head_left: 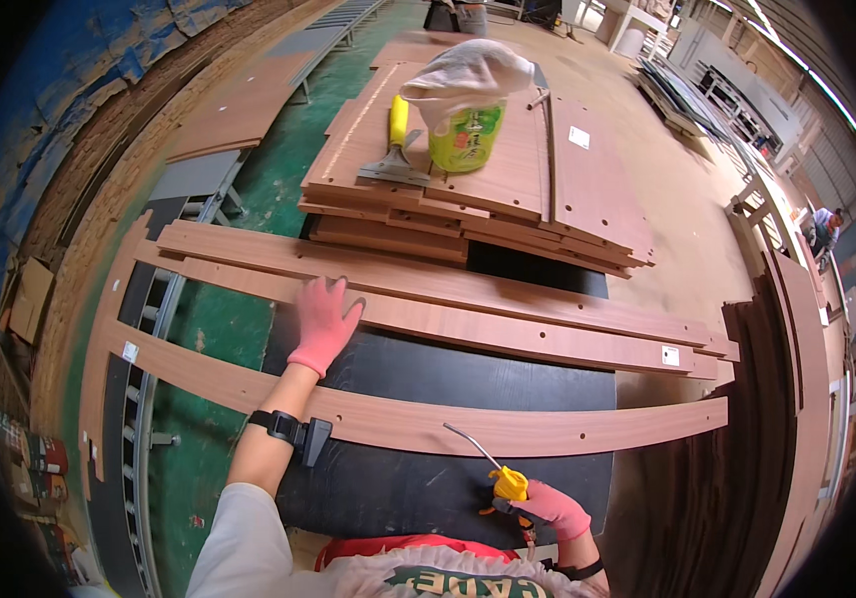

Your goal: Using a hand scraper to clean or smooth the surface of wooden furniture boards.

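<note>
My left hand [325, 321], in a pink glove, lies flat with fingers spread on a long brown wood-grain strip [508, 334] on the black worktable [448, 379]. My right hand [554, 508], also pink-gloved, grips a yellow air blow gun [508, 485] with a thin bent metal nozzle, close to my body. A nearer wood-grain strip [508, 429] with drilled holes crosses the table between my two hands. A farther strip [428, 274] lies behind the left hand.
A stack of brown panels [568, 189] carries a yellow-handled scraper [396, 149], a green bottle [466, 138] and a white cloth [468, 75]. A roller conveyor [149, 329] runs at left over green floor. Dark boards [747, 448] stand at right. A person [825, 227] is far right.
</note>
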The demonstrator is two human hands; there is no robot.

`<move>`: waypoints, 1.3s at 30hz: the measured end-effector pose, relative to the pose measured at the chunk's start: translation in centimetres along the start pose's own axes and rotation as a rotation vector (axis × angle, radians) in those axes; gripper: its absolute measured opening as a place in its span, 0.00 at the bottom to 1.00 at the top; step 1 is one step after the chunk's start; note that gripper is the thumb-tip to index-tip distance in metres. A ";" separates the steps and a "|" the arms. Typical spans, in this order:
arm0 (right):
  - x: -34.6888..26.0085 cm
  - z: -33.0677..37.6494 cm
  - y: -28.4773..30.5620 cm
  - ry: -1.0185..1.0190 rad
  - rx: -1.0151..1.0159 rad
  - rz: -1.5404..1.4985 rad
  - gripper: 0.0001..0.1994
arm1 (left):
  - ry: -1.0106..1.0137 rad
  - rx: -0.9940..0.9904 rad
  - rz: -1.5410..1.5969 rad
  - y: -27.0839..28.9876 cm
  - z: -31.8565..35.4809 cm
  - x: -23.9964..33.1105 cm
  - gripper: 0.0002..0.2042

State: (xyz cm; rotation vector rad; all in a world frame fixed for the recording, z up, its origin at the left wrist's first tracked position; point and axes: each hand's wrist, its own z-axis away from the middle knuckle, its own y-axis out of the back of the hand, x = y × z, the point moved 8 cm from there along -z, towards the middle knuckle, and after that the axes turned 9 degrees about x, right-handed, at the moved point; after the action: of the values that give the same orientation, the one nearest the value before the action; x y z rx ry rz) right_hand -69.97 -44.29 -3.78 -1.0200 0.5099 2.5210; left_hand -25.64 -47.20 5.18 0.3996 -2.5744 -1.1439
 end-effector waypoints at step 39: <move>-2.7 4.6 1.0 0.155 0.037 -0.189 0.20 | 0.439 -0.156 -0.487 -4.5 0.5 -6.5 0.34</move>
State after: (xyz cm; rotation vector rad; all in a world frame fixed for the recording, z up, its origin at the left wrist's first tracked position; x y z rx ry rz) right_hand -71.31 -43.57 1.39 -1.1967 0.4770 2.2722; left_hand -19.30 -47.43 0.50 1.1427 -2.0418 -1.2245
